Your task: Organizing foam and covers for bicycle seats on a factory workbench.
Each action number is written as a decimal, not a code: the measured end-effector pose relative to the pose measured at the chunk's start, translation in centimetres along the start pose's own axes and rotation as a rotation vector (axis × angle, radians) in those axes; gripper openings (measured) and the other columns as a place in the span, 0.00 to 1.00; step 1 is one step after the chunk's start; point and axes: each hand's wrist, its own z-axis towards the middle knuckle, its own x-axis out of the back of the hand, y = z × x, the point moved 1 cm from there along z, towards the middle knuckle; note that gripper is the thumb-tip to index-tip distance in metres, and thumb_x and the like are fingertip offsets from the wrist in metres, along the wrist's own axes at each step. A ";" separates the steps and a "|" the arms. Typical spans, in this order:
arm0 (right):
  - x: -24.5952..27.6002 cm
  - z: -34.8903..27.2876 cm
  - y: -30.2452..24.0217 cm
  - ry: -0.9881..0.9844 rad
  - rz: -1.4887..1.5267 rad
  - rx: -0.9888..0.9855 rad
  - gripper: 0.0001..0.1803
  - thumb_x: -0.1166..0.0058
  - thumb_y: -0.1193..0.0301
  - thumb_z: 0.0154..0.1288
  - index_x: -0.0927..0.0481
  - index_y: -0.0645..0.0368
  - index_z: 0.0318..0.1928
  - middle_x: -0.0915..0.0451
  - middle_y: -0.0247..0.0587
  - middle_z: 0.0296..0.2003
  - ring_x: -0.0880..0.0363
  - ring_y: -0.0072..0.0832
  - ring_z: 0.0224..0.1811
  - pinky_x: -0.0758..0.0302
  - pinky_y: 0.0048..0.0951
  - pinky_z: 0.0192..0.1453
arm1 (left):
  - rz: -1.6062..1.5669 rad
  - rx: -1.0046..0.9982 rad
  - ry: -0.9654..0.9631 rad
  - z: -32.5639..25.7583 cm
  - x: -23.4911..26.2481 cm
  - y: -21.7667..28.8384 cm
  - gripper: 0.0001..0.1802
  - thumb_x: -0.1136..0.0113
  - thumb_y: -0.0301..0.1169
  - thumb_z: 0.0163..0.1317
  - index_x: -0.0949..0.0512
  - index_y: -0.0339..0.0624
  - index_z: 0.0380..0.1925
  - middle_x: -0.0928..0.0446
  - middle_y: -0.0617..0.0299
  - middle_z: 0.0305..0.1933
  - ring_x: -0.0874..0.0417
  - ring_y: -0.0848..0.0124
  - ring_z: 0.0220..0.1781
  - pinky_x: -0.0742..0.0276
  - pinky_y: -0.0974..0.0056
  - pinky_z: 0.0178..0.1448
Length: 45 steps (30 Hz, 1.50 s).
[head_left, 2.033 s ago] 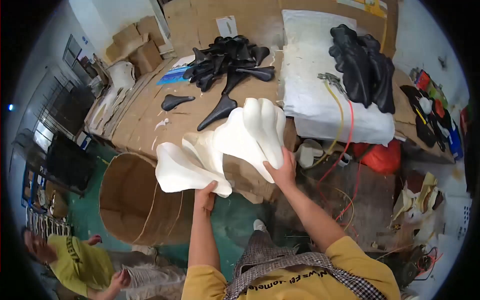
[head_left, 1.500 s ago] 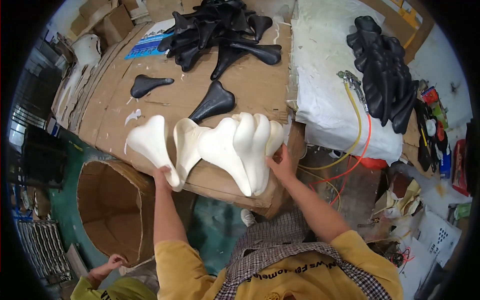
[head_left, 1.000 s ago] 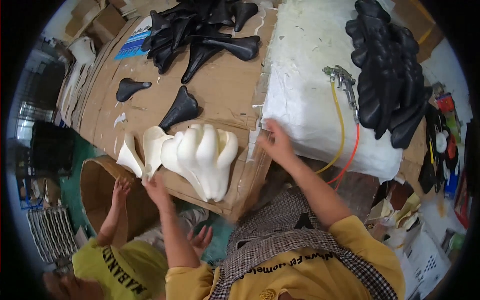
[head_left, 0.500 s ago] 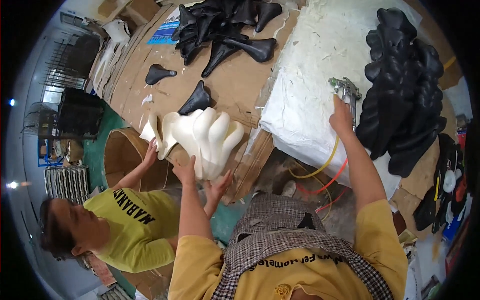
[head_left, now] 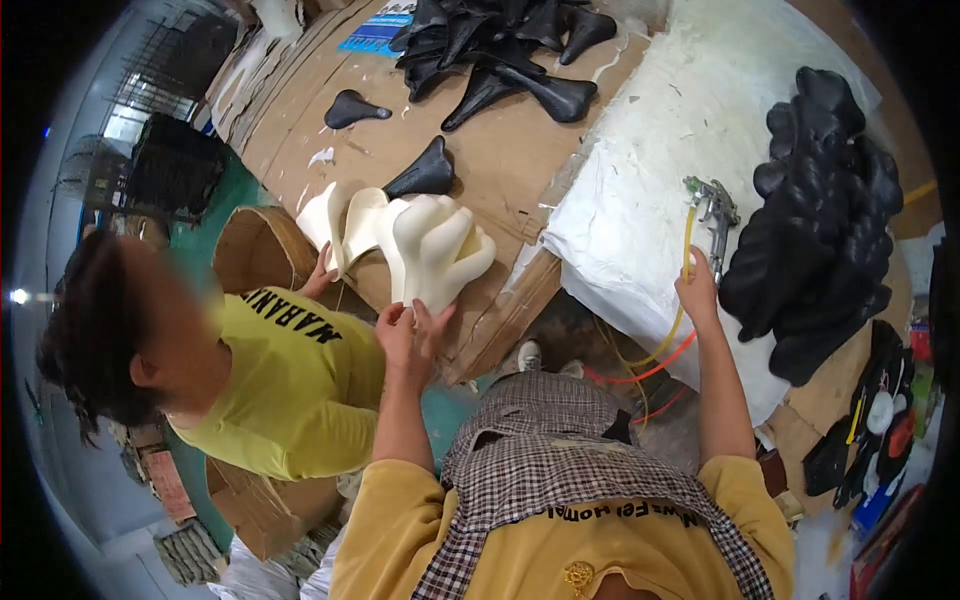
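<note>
Cream-white foam saddle pads (head_left: 430,235) sit in a nested bunch at the near edge of the cardboard-covered table. My left hand (head_left: 408,345) is at the bunch's lower end, its thumb and fingers apart. A spray gun (head_left: 716,212) of silvery metal lies on the white-covered table to the right. My right hand (head_left: 698,292) is just below the gun, beside its handle end and the yellow hose (head_left: 688,240); the fingers are loosely extended. A co-worker's hand (head_left: 322,272) touches the left end of the foam pads. The co-worker's other hand is hidden.
Black saddles (head_left: 490,45) lie heaped at the back, with a single saddle (head_left: 357,110) and another saddle (head_left: 425,170) nearer. A tall pile of black saddles (head_left: 810,220) covers the right side. An orange hose (head_left: 640,378) hangs below. The co-worker (head_left: 285,370) stands close on my left.
My right hand has drawn back from the spray gun, which stays on the table. My left hand has shifted to the lower end of the foam pads. The head view has turned.
</note>
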 end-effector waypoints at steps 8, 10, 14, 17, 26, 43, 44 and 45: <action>-1.8 6.1 -1.9 0.256 -0.017 0.031 0.36 0.40 0.68 0.46 0.36 0.59 0.58 0.27 0.54 0.45 0.26 0.43 0.44 0.30 0.36 0.49 | -0.116 -0.167 -0.253 -3.5 -0.8 -3.0 0.09 0.41 0.26 0.52 0.24 0.34 0.33 0.24 0.64 0.28 0.28 0.79 0.28 0.30 0.73 0.35; -2.3 8.2 -2.1 0.139 0.111 -0.228 0.30 0.42 0.71 0.48 0.32 0.58 0.56 0.25 0.52 0.43 0.24 0.37 0.41 0.29 0.33 0.46 | 0.024 -0.262 -0.256 -4.3 -0.4 -4.6 0.09 0.41 0.26 0.52 0.24 0.35 0.34 0.23 0.65 0.29 0.27 0.79 0.28 0.30 0.73 0.34; 1.5 8.3 0.1 0.189 0.198 -0.165 0.18 0.53 0.76 0.54 0.23 0.60 0.48 0.21 0.42 0.32 0.25 0.28 0.35 0.30 0.26 0.40 | 0.169 -0.199 -0.375 -6.1 -2.0 -3.3 0.11 0.41 0.27 0.52 0.24 0.35 0.36 0.22 0.61 0.31 0.24 0.76 0.27 0.27 0.70 0.34; 2.2 4.3 -3.2 0.054 0.432 -0.195 0.19 0.57 0.76 0.56 0.25 0.59 0.50 0.28 0.33 0.21 0.33 0.19 0.16 0.38 0.21 0.18 | 0.286 -0.097 -0.312 -6.6 0.9 -4.7 0.13 0.41 0.28 0.53 0.24 0.35 0.39 0.24 0.66 0.31 0.27 0.80 0.29 0.29 0.73 0.36; 2.2 -3.5 -4.5 0.086 0.665 -0.359 0.21 0.58 0.79 0.54 0.31 0.54 0.51 0.32 0.33 0.18 0.38 0.17 0.10 0.46 0.20 0.11 | 0.245 -0.044 -0.349 -5.4 -1.9 -6.7 0.15 0.40 0.31 0.51 0.23 0.36 0.39 0.21 0.58 0.31 0.22 0.74 0.29 0.26 0.69 0.37; -3.9 0.5 -4.2 0.236 -0.660 0.178 0.42 0.40 0.60 0.47 0.43 0.60 0.62 0.42 0.56 0.59 0.40 0.52 0.58 0.40 0.48 0.60 | 0.383 -0.065 -0.516 -5.5 -2.8 -5.8 0.14 0.41 0.32 0.52 0.23 0.36 0.38 0.22 0.60 0.30 0.23 0.74 0.30 0.26 0.68 0.37; -3.7 0.7 -4.8 0.236 -0.655 0.182 0.42 0.40 0.60 0.47 0.43 0.60 0.62 0.42 0.56 0.59 0.40 0.52 0.58 0.40 0.48 0.60 | 0.395 -0.074 -0.507 -5.6 -2.7 -5.7 0.14 0.42 0.32 0.51 0.23 0.37 0.38 0.21 0.58 0.30 0.22 0.71 0.29 0.25 0.67 0.36; -3.0 1.0 -5.3 0.175 -0.573 0.078 0.42 0.40 0.61 0.47 0.44 0.57 0.62 0.41 0.55 0.59 0.39 0.52 0.57 0.40 0.48 0.59 | 0.362 -0.057 -0.513 -5.2 -2.7 -6.6 0.14 0.41 0.31 0.51 0.23 0.37 0.38 0.21 0.58 0.30 0.21 0.71 0.30 0.25 0.67 0.37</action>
